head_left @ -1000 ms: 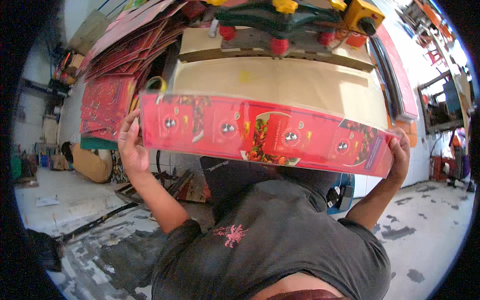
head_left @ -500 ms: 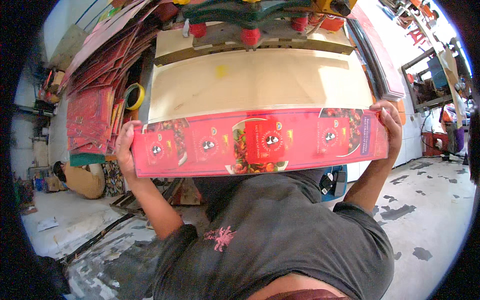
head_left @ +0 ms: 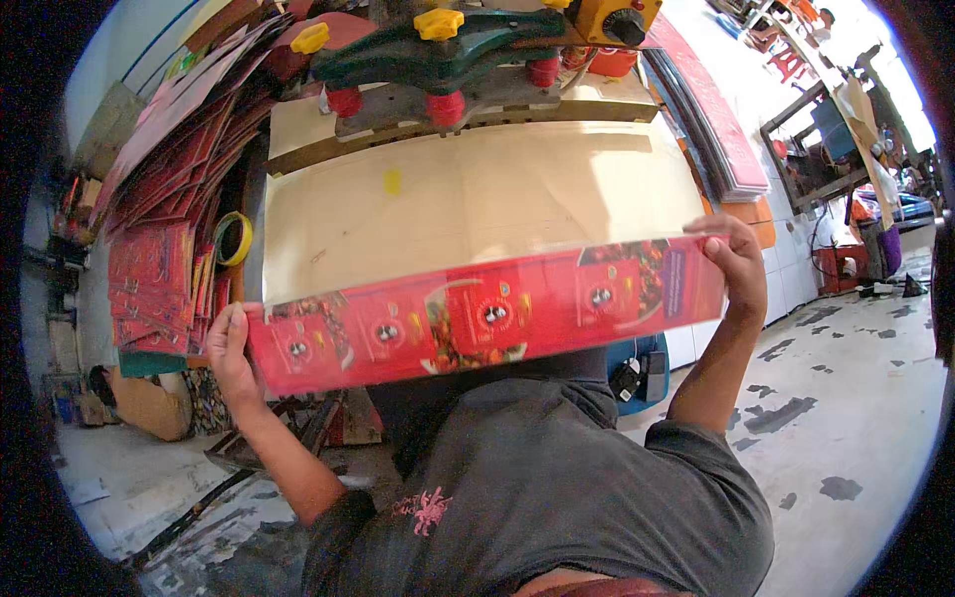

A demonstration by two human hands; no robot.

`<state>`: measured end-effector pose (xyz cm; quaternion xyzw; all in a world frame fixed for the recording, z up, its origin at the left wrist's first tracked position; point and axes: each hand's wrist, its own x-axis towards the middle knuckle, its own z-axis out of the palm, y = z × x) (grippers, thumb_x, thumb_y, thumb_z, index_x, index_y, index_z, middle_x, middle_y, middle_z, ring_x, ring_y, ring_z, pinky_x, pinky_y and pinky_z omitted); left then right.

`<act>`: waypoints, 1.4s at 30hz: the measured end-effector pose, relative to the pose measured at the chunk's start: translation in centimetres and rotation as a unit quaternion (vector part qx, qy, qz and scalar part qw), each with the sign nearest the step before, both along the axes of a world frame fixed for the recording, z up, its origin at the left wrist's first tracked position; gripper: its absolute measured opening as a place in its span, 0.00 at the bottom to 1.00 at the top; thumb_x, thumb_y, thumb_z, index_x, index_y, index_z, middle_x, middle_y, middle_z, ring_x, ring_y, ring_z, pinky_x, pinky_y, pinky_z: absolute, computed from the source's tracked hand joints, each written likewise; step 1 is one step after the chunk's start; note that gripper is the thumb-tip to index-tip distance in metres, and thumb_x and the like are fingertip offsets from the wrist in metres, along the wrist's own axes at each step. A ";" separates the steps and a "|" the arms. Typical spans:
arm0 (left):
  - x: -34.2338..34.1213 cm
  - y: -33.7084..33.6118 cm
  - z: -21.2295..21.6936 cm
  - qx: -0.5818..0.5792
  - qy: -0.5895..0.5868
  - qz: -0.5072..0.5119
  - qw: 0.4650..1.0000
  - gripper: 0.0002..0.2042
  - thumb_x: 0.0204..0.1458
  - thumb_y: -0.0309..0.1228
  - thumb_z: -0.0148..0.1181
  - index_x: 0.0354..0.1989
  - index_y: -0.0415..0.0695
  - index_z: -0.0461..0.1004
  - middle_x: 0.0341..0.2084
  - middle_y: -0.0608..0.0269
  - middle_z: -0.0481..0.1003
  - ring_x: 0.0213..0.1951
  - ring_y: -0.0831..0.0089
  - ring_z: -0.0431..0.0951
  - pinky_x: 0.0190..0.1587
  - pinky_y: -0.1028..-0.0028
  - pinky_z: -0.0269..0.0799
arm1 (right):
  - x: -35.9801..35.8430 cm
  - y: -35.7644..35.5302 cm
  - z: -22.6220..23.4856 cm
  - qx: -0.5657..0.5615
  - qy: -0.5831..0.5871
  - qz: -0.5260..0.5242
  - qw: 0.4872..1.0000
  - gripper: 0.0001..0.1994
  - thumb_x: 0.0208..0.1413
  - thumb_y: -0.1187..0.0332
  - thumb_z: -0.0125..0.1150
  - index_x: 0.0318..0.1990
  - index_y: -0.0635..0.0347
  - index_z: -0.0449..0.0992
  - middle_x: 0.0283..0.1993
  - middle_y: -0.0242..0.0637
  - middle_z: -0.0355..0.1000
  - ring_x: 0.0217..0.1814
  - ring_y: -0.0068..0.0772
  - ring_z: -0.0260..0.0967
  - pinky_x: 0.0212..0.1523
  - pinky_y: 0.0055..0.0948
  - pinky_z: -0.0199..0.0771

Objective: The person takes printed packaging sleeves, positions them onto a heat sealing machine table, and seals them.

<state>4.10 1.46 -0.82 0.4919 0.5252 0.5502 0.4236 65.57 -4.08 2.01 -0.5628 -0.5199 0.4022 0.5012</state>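
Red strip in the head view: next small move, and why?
I'd probably slide the red strip forward over the pale sheet, keeping its angle: the left hand and right hand hold its two ends, its far edge runs roughly parallel to the dark bar, and the sheet shows just beyond it.

Red strip point(head_left: 477, 318) nearside; green bar point(head_left: 438, 58) beyond; room between
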 end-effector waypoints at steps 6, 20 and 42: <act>-0.6 3.3 0.2 0.064 0.057 0.000 0.996 0.11 0.66 0.34 0.58 0.42 0.38 0.80 0.38 0.64 0.80 0.41 0.77 0.78 0.49 0.76 0.71 | 1.7 3.1 -0.7 0.073 -0.087 0.009 0.993 0.12 0.59 0.62 0.68 0.38 0.64 0.79 0.36 0.30 0.75 0.40 0.22 0.69 0.45 0.26 0.68; 1.5 5.7 -6.0 0.187 -0.214 -0.008 0.959 0.13 0.67 0.38 0.56 0.39 0.39 0.76 0.40 0.53 0.80 0.44 0.71 0.79 0.50 0.73 0.74 | -1.5 5.1 -5.4 0.146 0.203 0.048 0.967 0.06 0.63 0.68 0.61 0.36 0.59 0.75 0.40 0.33 0.72 0.49 0.26 0.68 0.56 0.29 0.62; 5.1 7.7 -2.0 0.042 0.351 0.069 0.933 0.20 0.65 0.37 0.57 0.61 0.38 0.74 0.35 0.57 0.80 0.39 0.70 0.77 0.49 0.74 0.69 | -3.1 7.2 -4.4 -0.035 -0.338 -0.117 0.933 0.14 0.64 0.63 0.61 0.55 0.50 0.79 0.37 0.48 0.80 0.37 0.43 0.79 0.41 0.39 0.75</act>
